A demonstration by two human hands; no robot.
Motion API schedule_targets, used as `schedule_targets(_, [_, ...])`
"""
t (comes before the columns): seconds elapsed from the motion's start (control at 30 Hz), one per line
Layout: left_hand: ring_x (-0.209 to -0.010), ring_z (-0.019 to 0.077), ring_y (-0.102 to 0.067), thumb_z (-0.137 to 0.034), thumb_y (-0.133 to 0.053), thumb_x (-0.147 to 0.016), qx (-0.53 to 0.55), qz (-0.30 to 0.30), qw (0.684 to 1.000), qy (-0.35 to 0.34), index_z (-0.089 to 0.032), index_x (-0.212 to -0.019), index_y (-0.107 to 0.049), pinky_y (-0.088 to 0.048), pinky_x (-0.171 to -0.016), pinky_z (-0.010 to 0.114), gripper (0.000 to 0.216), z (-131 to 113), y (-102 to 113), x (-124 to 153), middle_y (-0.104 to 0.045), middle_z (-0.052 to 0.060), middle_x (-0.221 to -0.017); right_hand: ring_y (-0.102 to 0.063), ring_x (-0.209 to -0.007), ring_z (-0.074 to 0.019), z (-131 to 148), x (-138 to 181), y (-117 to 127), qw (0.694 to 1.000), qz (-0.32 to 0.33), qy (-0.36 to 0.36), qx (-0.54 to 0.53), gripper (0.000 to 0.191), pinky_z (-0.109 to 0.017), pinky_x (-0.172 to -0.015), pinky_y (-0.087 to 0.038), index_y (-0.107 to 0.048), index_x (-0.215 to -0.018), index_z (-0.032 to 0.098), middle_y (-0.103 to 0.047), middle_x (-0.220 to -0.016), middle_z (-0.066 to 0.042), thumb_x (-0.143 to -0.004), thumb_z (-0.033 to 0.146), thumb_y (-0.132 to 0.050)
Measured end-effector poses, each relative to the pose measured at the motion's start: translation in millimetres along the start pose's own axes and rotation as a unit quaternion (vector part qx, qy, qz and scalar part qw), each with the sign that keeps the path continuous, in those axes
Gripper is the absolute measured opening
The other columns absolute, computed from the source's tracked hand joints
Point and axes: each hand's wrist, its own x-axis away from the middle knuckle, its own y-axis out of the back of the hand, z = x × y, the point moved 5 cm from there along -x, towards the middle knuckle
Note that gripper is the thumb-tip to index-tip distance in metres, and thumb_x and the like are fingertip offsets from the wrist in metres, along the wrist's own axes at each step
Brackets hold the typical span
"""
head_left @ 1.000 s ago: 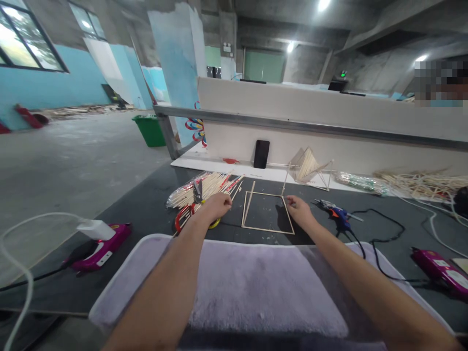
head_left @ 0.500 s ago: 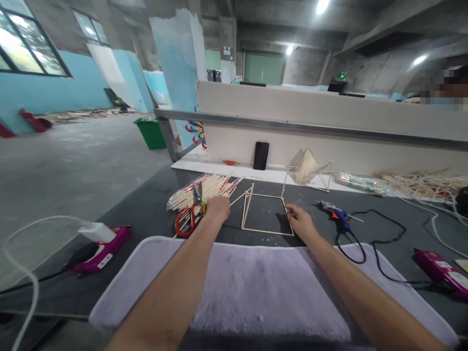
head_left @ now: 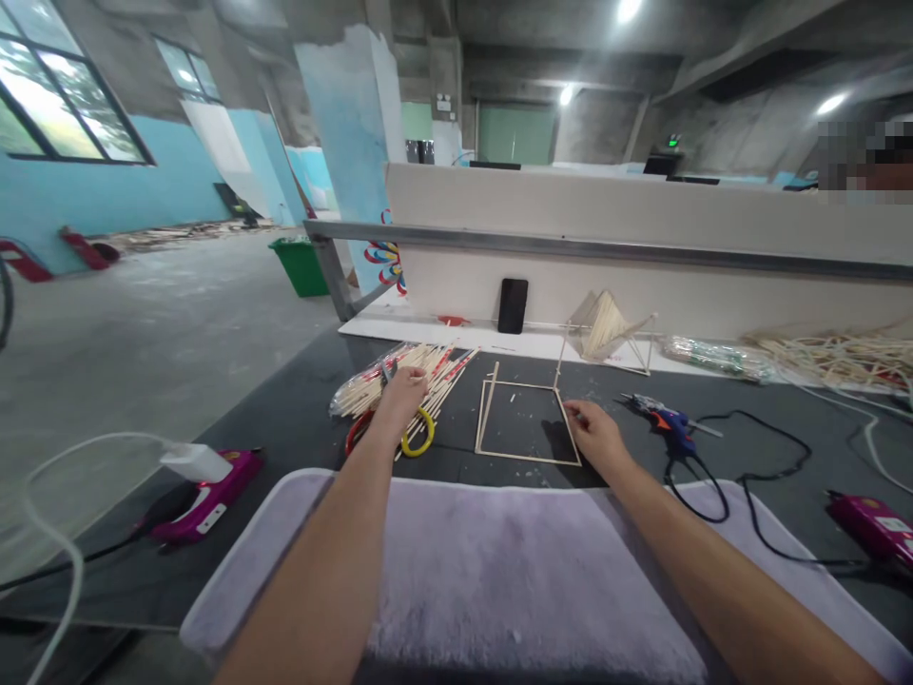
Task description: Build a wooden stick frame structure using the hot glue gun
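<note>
My left hand (head_left: 403, 392) is over the pile of thin wooden sticks (head_left: 446, 366), its fingers curled together; what they grip, if anything, I cannot make out. Beneath this hand and wrist lie scissors with one red and one yellow handle (head_left: 420, 435), partly hidden. My right hand (head_left: 596, 430) pinches the right side of a stick frame (head_left: 528, 459), a flat four-sided outline on the dark table. One stick (head_left: 489, 404) leans up at the frame's left side, and another rises from its far right corner. A short stick piece (head_left: 512, 398) lies inside the outline.
A blue glue gun (head_left: 670, 428) with a black cord lies right of my right hand. Purple power strips (head_left: 206, 499) sit at both sides. A lilac mat (head_left: 514, 561) covers the near edge. Behind are a phone (head_left: 513, 305) and a stick model (head_left: 606, 328).
My left hand has moved left and away from the frame, over the stick pile, uncovering the yellow scissor handle. The slanting stick between it and the frame is gone. My right hand stays at the frame.
</note>
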Motion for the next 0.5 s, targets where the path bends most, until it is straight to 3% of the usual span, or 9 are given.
schedule_targets(0.13, [-0.045,0.0053,-0.04,-0.024,-0.06,-0.063,0.124,0.068,0.99,0.005,-0.013,-0.103,-0.056,-0.028,-0.045,0.018,0.042,-7,-16,6,-0.051,-0.003,-0.059,-0.056,-0.089,-0.0167,25,-28,-18,0.995,0.063,0.073,0.033,0.026,-0.029,-0.081,-0.045,-0.062,-0.1,0.02,-0.061,-0.097,-0.006,-0.08,0.016,-0.045])
schedule_targets(0.2, [-0.045,0.0045,-0.04,-0.028,-0.061,-0.063,0.17,0.047,0.984,-0.002,-0.011,-0.101,-0.056,-0.028,-0.044,0.017,0.041,-9,-16,6,-0.05,-0.004,-0.059,-0.054,-0.093,-0.0162,37,-48,-41,0.986,0.131,0.09,0.05,0.026,-0.028,-0.084,-0.043,-0.062,-0.101,0.019,-0.059,-0.101,-0.007,-0.078,0.014,-0.051])
schedule_targets(0.33, [-0.044,0.0042,-0.039,-0.029,-0.063,-0.061,0.207,-0.003,0.978,-0.001,-0.011,-0.098,-0.056,-0.028,-0.045,0.017,0.042,-4,-9,3,-0.049,-0.005,-0.056,-0.054,-0.089,-0.0155,44,-81,-86,0.962,0.248,0.051,0.104,0.02,-0.024,-0.08,-0.041,-0.063,-0.094,0.019,-0.057,-0.1,-0.007,-0.076,0.015,-0.057])
schedule_targets(0.5, [-0.046,0.0044,-0.041,-0.029,-0.06,-0.064,0.185,-0.031,0.982,-0.026,-0.012,-0.097,-0.057,-0.03,-0.046,0.017,0.037,4,-5,-4,-0.049,-0.005,-0.057,-0.054,-0.079,-0.0157,49,-91,-101,0.957,0.264,0.027,0.117,0.005,-0.024,-0.071,-0.038,-0.061,-0.079,0.016,-0.058,-0.086,-0.007,-0.078,0.017,-0.056])
